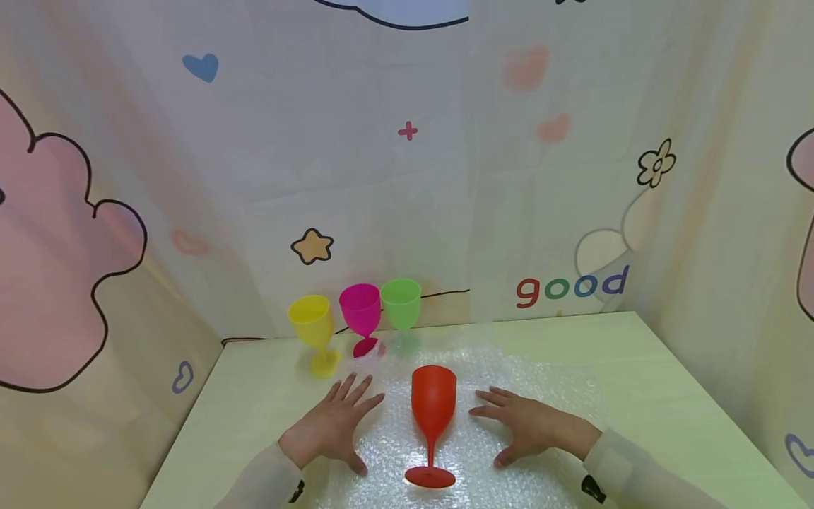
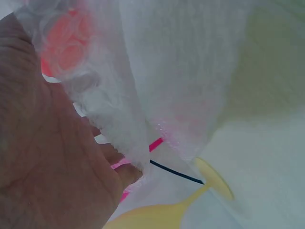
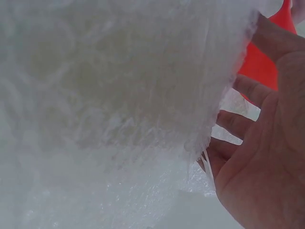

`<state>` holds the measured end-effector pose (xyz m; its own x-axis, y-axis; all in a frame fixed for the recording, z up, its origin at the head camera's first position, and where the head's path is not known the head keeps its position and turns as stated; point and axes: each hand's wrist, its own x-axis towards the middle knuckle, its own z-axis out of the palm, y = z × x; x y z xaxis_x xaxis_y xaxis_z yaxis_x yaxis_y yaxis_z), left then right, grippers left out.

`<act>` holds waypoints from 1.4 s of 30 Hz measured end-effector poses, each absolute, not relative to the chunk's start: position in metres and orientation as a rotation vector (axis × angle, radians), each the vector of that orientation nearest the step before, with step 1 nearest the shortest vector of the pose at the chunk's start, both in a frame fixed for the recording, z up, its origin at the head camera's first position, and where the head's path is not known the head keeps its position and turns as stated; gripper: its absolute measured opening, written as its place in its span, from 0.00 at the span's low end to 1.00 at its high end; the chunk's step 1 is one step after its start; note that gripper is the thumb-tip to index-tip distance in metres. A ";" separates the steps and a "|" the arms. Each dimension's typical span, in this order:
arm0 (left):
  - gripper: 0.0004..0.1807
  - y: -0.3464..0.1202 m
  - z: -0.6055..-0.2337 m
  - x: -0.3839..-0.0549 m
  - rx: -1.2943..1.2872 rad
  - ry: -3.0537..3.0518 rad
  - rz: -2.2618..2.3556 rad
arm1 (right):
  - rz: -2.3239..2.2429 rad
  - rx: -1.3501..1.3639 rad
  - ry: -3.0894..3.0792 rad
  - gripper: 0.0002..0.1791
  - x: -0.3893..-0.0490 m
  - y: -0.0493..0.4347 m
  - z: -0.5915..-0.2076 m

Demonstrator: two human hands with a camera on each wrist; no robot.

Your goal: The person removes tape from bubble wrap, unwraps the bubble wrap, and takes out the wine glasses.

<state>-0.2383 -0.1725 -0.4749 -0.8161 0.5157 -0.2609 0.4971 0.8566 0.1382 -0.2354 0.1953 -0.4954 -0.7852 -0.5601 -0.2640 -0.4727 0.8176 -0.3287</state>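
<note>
A red plastic goblet (image 1: 434,396) is on a sheet of clear bubble wrap (image 1: 480,466), its round foot nearest the person; whether it lies or stands I cannot tell. On its left, my left hand (image 1: 327,424) is over the wrap with fingers spread, apart from the goblet. My right hand (image 1: 531,423) is on the other side, fingers extended toward the goblet without touching it. In the left wrist view, bubble wrap (image 2: 181,57) covers part of the hand and fingers. The right wrist view has fingertips along the edge of the bubble wrap (image 3: 119,95).
Yellow (image 1: 311,322), magenta (image 1: 360,309) and green goblets (image 1: 401,300) stand at the back left of the pale table (image 1: 254,382). Printed cloth (image 1: 356,162) hangs behind and at both sides.
</note>
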 end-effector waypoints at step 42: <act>0.72 -0.187 -0.501 -0.250 0.608 2.613 0.288 | -0.256 -0.602 2.630 0.71 -0.248 0.194 -0.499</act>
